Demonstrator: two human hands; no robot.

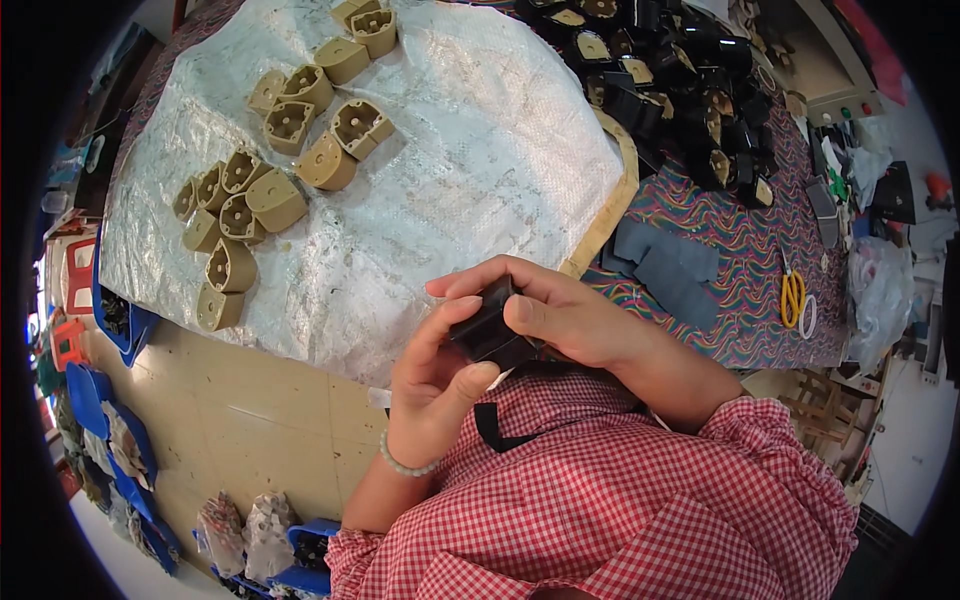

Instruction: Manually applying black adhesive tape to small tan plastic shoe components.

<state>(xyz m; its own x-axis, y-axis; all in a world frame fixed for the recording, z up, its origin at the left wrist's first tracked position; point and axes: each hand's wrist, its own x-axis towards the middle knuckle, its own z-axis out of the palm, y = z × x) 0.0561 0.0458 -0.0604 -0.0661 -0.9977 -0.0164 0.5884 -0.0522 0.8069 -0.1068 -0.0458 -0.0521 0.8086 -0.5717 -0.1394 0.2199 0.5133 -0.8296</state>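
Close to my body, at the table's near edge, a glossy black moulded housing (492, 335) is held between both hands. My left hand (432, 375) grips it from the left, thumb below and fingers along its upper side. From the right, my right hand (560, 315) closes on it with the thumb on top and the fingers curled over the far side. Its underside is hidden. Beyond the hands, several tan housings (276, 200) of the same rounded shape lie on a white woven sheet (450, 150), some hollow side up. Dark grey cloth pieces (672, 270) lie right of my right hand.
Many black housings (715, 100) are heaped at the far right on the patterned tablecloth (755, 260). Yellow-handled scissors (791, 298) and a white ring (808, 316) lie near the right edge. Blue bins (90, 395) and filled plastic bags (268, 530) stand on the floor at left.
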